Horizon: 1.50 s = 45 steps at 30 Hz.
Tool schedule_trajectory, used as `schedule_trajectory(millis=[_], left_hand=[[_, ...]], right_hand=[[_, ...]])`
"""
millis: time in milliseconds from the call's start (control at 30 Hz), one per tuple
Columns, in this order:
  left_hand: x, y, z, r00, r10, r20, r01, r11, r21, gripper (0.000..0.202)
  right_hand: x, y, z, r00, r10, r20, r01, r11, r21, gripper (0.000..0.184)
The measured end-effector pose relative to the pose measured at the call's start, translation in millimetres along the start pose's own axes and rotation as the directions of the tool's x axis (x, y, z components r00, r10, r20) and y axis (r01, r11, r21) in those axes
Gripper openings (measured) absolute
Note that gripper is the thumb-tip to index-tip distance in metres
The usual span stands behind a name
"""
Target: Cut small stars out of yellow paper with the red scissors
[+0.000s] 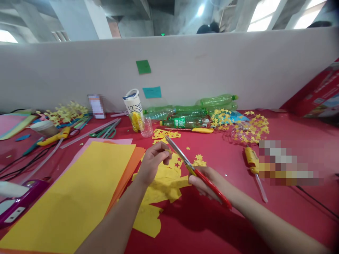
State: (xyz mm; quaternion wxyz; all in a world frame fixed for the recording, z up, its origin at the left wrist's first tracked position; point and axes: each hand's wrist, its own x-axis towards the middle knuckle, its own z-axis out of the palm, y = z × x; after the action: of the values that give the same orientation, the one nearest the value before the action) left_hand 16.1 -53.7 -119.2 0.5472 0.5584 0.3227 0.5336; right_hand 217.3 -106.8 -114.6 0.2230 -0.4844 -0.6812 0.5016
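My right hand (205, 181) is closed around a pair of scissors (196, 171) with red handles, its blades pointing up and to the left. Close to the blades, my left hand (156, 158) pinches a small piece of yellow paper (169, 151), mostly covered by the fingers. Under both hands lie yellow paper scraps (165, 187), some with star-shaped holes. A small pile of yellow paper stars (200, 161) rests just beyond my right hand, and a single star (188, 148) lies farther back.
Yellow paper sheets (76, 187) cover the left side, over orange and pink ones. Green plastic bottles (182, 122) lie along the partition (185, 70), with a yellow cutter (202, 130) before them. Star-covered wire bundles (254, 127) and a glue gun (251, 160) are at right.
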Motion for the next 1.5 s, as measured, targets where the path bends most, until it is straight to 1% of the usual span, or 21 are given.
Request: schedule_trajectory(millis=[100, 233, 367, 567, 767, 1100, 1267, 1400, 1500], left_hand=[[1, 0, -1.2, 0.998, 0.021, -0.058, -0.024, 0.998, -0.054, 0.010], [2, 1, -2.6, 0.991, 0.016, -0.129, -0.029, 0.995, -0.099, 0.008], [3, 3, -5.8, 0.987, -0.018, -0.162, -0.003, 0.992, -0.129, 0.004], [5, 8, -9.7, 0.988, -0.030, -0.153, 0.011, 0.992, -0.126, 0.004], [6, 11, -13.9, 0.991, -0.038, -0.132, 0.023, 0.993, -0.113, 0.004], [7, 10, -17.4, 0.994, -0.039, -0.099, 0.027, 0.993, -0.115, 0.004], [6, 13, -19.6, 0.993, -0.063, -0.097, 0.056, 0.996, -0.073, 0.006], [6, 16, -20.1, 0.992, -0.089, -0.092, 0.083, 0.994, -0.064, 0.008], [6, 17, -19.9, 0.992, -0.092, -0.090, 0.086, 0.994, -0.064, 0.008]], right_hand=[[-2, 0, -1, 0.999, 0.016, 0.028, -0.015, 0.999, -0.038, 0.039], [-5, -4, -1, 0.997, 0.016, 0.079, -0.014, 0.999, -0.032, 0.042], [-5, -8, -1, 0.998, 0.016, 0.066, -0.012, 0.998, -0.060, 0.047], [-7, -9, -2, 0.996, 0.014, 0.093, -0.013, 1.000, -0.015, 0.051], [-8, -5, -1, 0.994, 0.074, 0.084, -0.076, 0.997, 0.026, 0.048], [-7, -9, 1, 0.985, 0.158, 0.071, -0.159, 0.987, -0.002, 0.051], [-8, -9, 1, 0.988, 0.145, 0.046, -0.145, 0.989, 0.002, 0.048], [-7, -8, 0, 0.986, 0.156, 0.060, -0.155, 0.988, -0.024, 0.046], [-7, -7, -1, 0.988, 0.138, 0.064, -0.137, 0.990, -0.018, 0.046]])
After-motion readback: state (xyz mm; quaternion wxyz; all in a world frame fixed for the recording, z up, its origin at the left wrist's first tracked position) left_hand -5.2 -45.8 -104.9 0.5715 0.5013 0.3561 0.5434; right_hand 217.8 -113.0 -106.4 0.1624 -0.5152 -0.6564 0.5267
